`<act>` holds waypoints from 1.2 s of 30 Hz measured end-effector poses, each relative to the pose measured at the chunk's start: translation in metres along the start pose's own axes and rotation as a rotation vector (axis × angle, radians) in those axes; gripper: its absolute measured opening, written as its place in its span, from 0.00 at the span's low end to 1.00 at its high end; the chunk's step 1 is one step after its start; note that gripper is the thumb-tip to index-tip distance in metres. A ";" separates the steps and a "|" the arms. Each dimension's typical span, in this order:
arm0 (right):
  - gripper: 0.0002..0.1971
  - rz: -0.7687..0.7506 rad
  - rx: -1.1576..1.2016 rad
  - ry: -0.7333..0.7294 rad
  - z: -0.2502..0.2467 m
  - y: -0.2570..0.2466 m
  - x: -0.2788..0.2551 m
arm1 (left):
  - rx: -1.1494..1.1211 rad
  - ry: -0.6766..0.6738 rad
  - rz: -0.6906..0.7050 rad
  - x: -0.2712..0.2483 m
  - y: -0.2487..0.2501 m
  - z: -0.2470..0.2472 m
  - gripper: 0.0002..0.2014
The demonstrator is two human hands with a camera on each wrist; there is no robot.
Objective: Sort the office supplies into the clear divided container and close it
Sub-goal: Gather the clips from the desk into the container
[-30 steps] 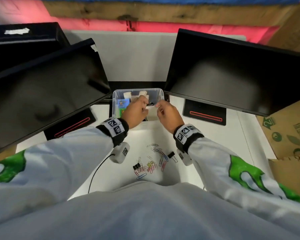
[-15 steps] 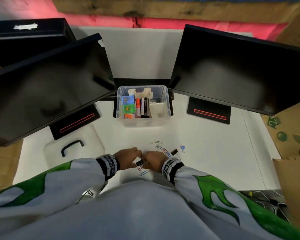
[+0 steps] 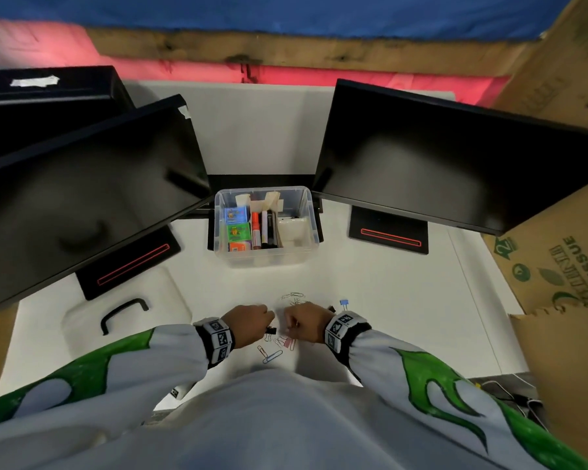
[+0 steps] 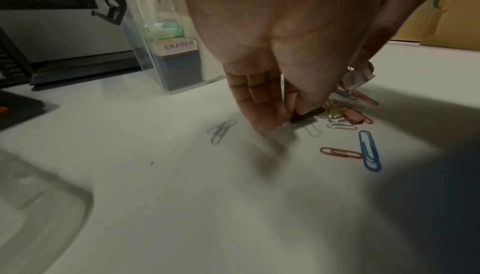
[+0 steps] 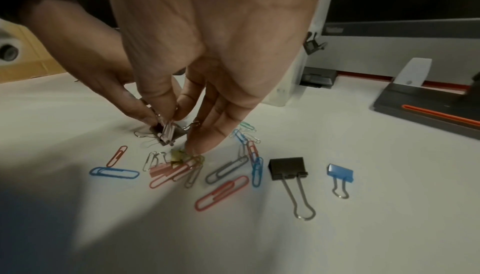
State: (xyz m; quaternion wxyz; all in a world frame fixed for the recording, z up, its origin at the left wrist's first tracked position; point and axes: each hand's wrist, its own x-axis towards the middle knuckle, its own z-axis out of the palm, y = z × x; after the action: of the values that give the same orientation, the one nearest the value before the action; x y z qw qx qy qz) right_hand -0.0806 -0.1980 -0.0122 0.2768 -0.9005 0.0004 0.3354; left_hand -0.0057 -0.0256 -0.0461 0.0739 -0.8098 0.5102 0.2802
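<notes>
**Both hands down in the clip pile, box still open**

Looking at the head view first: clear divided container (image 3: 264,228) sitting lidless at frame centre, tucked between two black monitors (image 3: 82,198), markers and coloured packets already inside. Frosted lid (image 3: 129,320) with a black handle lying flat at lower left. Not really showing what the fingers are doing, though.

Getting that from the wrist views. Left hand (image 4: 272,52) pinching a small black binder clip (image 4: 306,115) between thumb and fingertips, right at the white desk (image 4: 155,206). Right hand (image 5: 205,52) reaching into the same spot from the other side, thumb and forefinger nipping that clip's silver wire handles, remaining fingers pointing down onto a small yellow clip (image 5: 178,156).

Counting in the right wrist view: one more black binder clip (image 5: 287,168) lying loose, one blue binder clip (image 5: 340,172) just beside it, both at lower right, plus a pinkish one (image 5: 159,170) buried in the pile. Paper clips (image 5: 221,192) scattered around in blue, red, grey and silver, roughly a dozen, too tangled near the fingertips for an exact number.

Plenty of bare white desk between pile and container; monitor bases flanking that lane on either side, cardboard crowding the right edge.
</notes>
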 end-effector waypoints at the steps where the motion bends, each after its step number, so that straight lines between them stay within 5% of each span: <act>1: 0.08 0.008 0.026 0.014 -0.002 0.002 -0.001 | 0.015 0.007 0.008 0.000 -0.001 -0.002 0.12; 6: 0.05 0.018 0.263 0.160 -0.019 0.007 -0.004 | -0.017 0.017 0.085 -0.004 -0.001 -0.003 0.23; 10: 0.04 -0.001 0.509 0.349 -0.043 -0.002 -0.003 | 0.025 -0.022 0.198 -0.004 0.002 -0.002 0.18; 17: 0.09 -0.042 0.653 0.544 -0.097 -0.009 0.005 | 0.013 -0.028 0.191 0.002 0.001 -0.022 0.08; 23: 0.08 0.076 0.713 0.743 -0.132 0.004 0.025 | -0.413 0.272 0.051 0.003 -0.012 -0.105 0.10; 29: 0.10 0.160 0.805 0.810 -0.151 0.002 0.045 | -0.678 0.606 -0.283 0.030 -0.050 -0.169 0.05; 32: 0.07 0.117 0.818 0.803 -0.155 -0.001 0.051 | -0.727 0.641 -0.378 0.048 -0.060 -0.182 0.06; 36: 0.07 0.096 0.809 0.767 -0.150 0.001 0.047 | -0.721 0.536 -0.318 0.058 -0.055 -0.187 0.11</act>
State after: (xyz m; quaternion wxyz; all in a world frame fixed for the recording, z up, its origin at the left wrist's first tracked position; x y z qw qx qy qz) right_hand 0.0459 -0.2644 0.0522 0.5648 -0.7789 0.2708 -0.0307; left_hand 0.1317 -0.1209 0.0696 -0.3039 -0.8956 0.2514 0.2060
